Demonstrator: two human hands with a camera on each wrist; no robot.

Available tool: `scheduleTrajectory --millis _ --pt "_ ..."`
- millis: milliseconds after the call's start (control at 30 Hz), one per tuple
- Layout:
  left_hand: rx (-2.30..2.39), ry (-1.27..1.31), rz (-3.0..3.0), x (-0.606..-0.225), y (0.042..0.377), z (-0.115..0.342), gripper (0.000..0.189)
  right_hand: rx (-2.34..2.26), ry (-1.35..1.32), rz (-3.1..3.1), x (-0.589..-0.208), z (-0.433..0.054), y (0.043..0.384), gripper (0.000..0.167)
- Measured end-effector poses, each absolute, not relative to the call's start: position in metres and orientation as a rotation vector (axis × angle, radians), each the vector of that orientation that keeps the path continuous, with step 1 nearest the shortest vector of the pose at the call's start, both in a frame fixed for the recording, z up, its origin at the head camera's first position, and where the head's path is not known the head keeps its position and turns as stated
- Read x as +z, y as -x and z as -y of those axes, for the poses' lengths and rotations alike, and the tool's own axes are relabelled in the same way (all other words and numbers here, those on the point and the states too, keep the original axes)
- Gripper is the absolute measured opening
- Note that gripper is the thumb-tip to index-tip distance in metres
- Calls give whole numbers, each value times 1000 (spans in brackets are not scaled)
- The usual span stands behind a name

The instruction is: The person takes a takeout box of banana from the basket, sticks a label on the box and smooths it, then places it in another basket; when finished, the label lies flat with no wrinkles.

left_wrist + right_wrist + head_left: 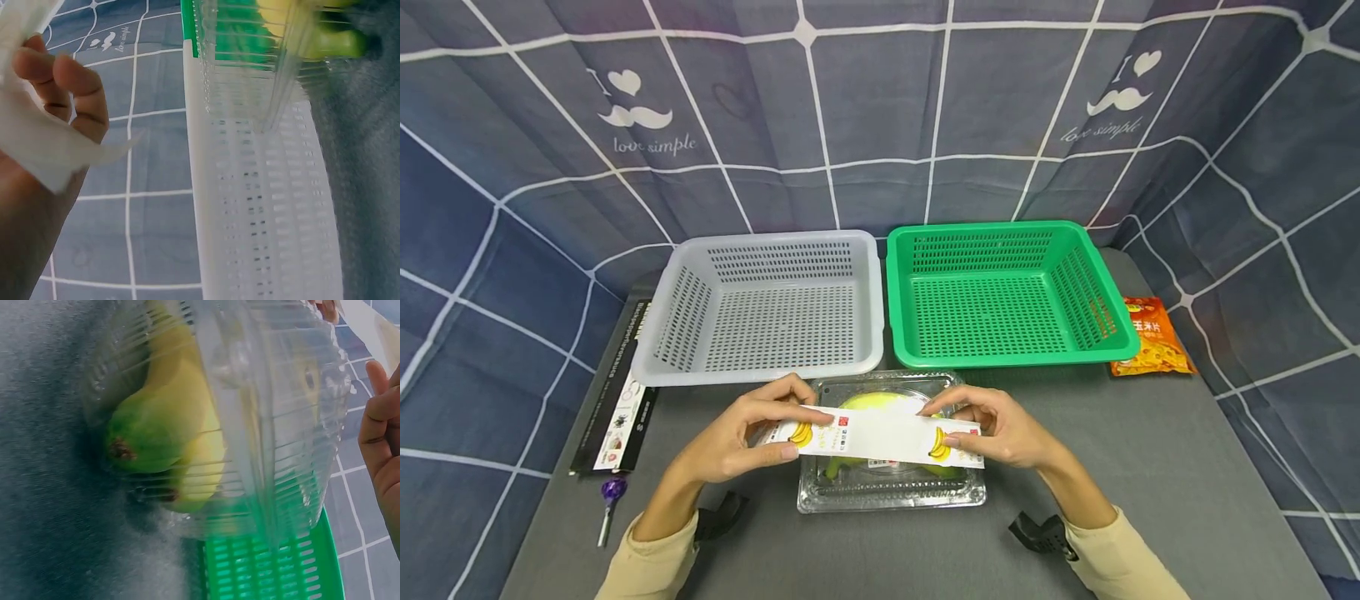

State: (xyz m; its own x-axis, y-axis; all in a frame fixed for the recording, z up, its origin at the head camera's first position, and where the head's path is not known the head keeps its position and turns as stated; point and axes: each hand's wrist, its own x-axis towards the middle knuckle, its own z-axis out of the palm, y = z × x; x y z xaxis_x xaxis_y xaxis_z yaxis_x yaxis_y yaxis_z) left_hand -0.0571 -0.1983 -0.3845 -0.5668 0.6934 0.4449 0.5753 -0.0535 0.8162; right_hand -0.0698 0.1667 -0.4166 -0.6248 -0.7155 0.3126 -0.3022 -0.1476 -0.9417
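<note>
A white paper label strip [883, 437] with banana pictures and print is stretched level between both hands. My left hand [737, 433] pinches its left end between thumb and fingers, while the right hand [1003, 427] pinches the other end. Beneath the strip, a clear plastic clamshell box [887, 498] stands on the table, its lid down. Yellow-green bananas [181, 400] show through its ribbed wall in the right wrist view. The strip hides the middle of the box from above. In the left wrist view, a loose end of the strip curls past the fingers.
Behind the box stand a light grey basket [760, 372] and a green basket [1000, 361]. At the left lie a long black box [617, 392] and a purple lollipop [613, 489]. An orange snack bag [1153, 337] lies at the right. Tiled-pattern cloth hangs behind and along the sides.
</note>
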Motion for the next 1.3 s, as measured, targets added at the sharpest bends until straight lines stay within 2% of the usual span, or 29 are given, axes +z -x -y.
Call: scheduleTrajectory --millis 400,700,967,1300 --pt "1644 -1344 -2037 -398 30 211 51 -1808 1108 -1939 -433 -184 52 37" --pt "1583 -1358 -1990 -409 19 221 52 -1808 1242 -2123 -441 -187 53 47" --pt "1560 -1316 -1961 -414 13 227 51 -1707 1238 -2379 -446 -185 59 62" --pt "1542 -1355 -1791 -422 8 231 44 -1512 1189 -2479 -455 -184 61 65"
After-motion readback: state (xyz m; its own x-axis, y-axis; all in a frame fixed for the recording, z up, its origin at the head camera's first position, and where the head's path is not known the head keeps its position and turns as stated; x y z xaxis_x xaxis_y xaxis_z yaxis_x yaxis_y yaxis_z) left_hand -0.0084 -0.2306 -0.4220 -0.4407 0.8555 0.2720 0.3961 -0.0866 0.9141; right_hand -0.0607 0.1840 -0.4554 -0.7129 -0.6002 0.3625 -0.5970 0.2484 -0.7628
